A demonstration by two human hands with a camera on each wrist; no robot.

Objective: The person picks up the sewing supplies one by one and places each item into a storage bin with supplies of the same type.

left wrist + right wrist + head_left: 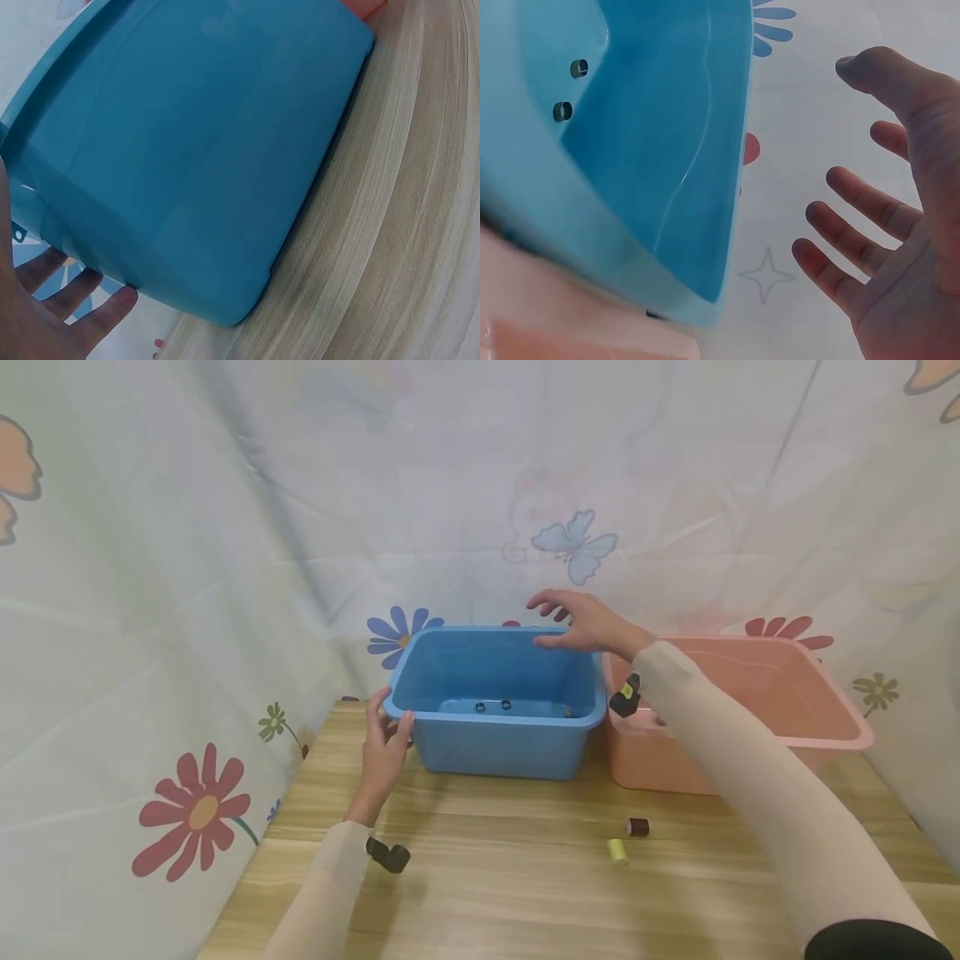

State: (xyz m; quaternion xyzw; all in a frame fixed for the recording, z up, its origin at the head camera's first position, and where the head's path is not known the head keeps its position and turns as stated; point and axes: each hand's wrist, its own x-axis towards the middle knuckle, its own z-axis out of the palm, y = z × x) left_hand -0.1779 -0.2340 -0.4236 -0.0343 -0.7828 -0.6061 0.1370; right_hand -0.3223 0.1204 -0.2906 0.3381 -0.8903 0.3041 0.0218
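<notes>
My left hand [384,760] holds the front left corner of a blue plastic basin [495,743], thumb at the front rim and fingers along the left side. In the left wrist view, the fingers [105,319] lie against the basin's outer wall. Over the back right of the basin, my right hand [588,622] is raised, fingers spread and slightly bent, with nothing in it. Two small dark ring-shaped pieces [562,111] lie on the basin's floor, and a tiny yellowish thing [567,712] shows near its right side.
Right of the blue basin stands a pink basin [806,693], partly hidden behind my right forearm. A dark brown thread spool [638,827] and a yellow thread spool [617,851] lie on the wooden table [487,877] in front. A printed curtain [450,485] hangs behind.
</notes>
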